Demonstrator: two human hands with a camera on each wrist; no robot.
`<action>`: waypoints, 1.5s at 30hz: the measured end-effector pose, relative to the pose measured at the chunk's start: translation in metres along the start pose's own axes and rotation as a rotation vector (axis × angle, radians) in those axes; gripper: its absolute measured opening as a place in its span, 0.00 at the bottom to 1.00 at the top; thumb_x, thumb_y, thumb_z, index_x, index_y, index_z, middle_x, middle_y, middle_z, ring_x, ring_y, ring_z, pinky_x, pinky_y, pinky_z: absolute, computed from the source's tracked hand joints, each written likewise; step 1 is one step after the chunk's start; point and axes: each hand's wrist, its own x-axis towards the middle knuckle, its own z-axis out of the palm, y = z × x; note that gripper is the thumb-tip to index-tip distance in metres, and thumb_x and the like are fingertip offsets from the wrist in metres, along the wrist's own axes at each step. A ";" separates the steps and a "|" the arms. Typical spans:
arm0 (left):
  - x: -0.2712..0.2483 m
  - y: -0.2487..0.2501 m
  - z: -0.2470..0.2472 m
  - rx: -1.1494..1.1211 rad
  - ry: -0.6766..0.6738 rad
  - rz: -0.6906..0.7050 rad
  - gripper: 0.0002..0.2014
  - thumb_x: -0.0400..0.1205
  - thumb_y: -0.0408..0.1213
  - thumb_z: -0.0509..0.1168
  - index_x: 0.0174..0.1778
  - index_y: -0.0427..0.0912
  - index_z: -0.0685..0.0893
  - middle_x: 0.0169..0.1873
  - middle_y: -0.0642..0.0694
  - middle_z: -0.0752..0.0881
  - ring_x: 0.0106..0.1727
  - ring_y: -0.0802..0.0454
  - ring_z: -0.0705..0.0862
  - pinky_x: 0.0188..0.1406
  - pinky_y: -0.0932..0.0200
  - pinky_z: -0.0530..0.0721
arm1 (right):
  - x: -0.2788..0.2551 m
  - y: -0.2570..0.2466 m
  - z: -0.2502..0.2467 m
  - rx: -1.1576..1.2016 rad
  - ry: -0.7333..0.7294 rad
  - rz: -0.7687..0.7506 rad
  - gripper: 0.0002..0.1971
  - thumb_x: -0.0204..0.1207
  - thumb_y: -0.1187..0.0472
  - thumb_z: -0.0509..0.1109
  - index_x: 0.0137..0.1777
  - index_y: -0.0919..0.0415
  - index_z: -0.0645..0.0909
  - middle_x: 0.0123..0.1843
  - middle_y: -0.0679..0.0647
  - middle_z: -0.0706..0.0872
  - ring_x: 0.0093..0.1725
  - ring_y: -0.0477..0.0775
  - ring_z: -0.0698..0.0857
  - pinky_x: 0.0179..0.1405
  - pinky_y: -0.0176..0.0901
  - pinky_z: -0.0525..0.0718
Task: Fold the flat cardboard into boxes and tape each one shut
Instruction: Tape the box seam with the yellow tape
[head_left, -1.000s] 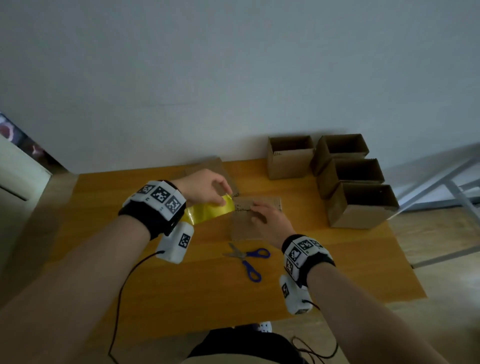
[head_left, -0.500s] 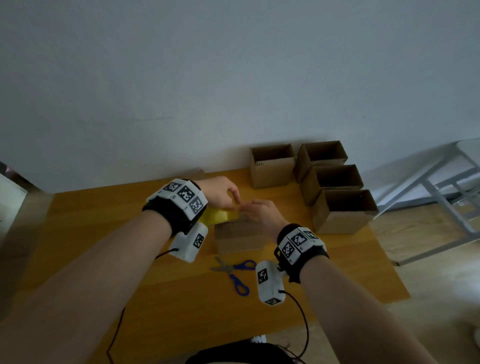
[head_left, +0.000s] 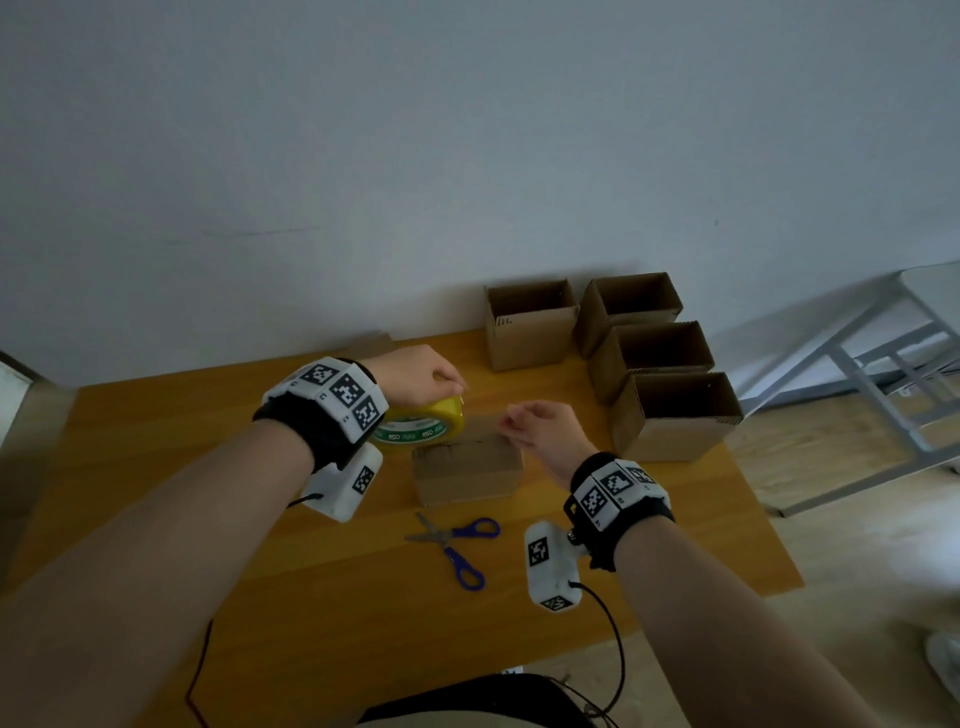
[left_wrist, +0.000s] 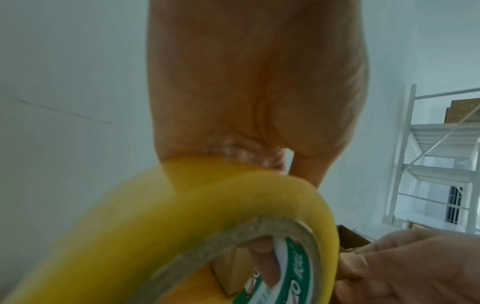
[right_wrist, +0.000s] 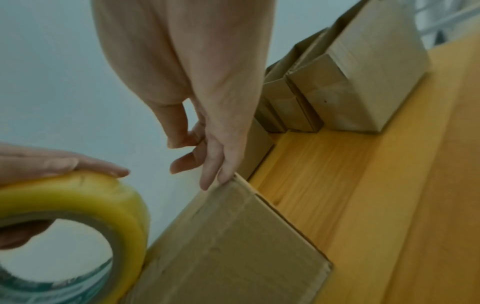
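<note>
My left hand grips the yellow tape roll, fingers over its outer face and thumb inside the core. The roll hangs just above the left end of a folded cardboard box lying on the wooden table. A little to the right of the roll, my right hand hovers over the box's far right corner. Its thumb and forefinger are pinched together, apparently on the clear tape end. Its other fingers reach down to the box's far edge.
Blue-handled scissors lie open in front of the box. Several open-topped cardboard boxes stand in a cluster at the table's right back. Flat cardboard lies by the wall. A white metal rack stands right of the table.
My right hand left the box top, met my left hand at the roll, then drew away to the right with pinched fingers. The roll now shows its printed core.
</note>
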 end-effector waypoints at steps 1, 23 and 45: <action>0.000 0.000 0.000 -0.010 -0.011 0.007 0.16 0.85 0.44 0.57 0.65 0.47 0.82 0.66 0.47 0.81 0.67 0.50 0.77 0.69 0.52 0.73 | 0.001 -0.001 0.000 -0.013 -0.019 -0.008 0.07 0.83 0.65 0.64 0.45 0.63 0.80 0.46 0.58 0.86 0.48 0.52 0.86 0.56 0.42 0.84; 0.009 0.012 0.012 0.088 0.057 0.015 0.24 0.83 0.54 0.59 0.75 0.51 0.72 0.69 0.47 0.79 0.65 0.46 0.80 0.62 0.53 0.76 | 0.017 -0.007 0.024 -0.432 -0.011 -0.032 0.07 0.79 0.60 0.66 0.41 0.58 0.83 0.48 0.64 0.89 0.51 0.63 0.88 0.57 0.63 0.85; -0.025 -0.030 0.086 -0.639 0.864 -0.303 0.21 0.77 0.28 0.69 0.67 0.37 0.77 0.60 0.40 0.82 0.57 0.49 0.80 0.49 0.62 0.78 | 0.011 -0.005 0.021 -0.095 -0.029 0.039 0.09 0.81 0.67 0.66 0.38 0.64 0.77 0.41 0.60 0.85 0.42 0.54 0.86 0.48 0.42 0.87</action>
